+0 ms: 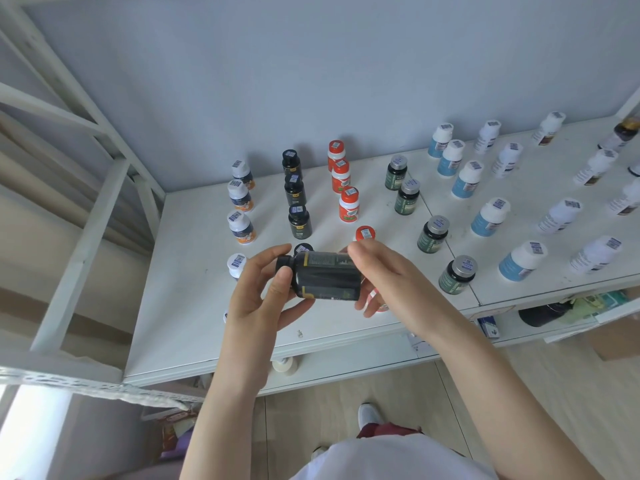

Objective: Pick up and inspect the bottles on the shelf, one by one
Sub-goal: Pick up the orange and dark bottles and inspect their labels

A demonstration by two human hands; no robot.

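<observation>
White shelf (214, 327) against pale blue wall (311, 64)

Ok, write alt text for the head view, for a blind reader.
The left hand and right hand hold a black bottle sideways above a white shelf, left at the cap end, right at the base. Rows of other bottles stand upright on the shelf.

Both hands hold a black bottle (323, 277) sideways above the shelf (194, 271): left hand (258, 294) at its cap, right hand (384, 275) at its base.
</observation>
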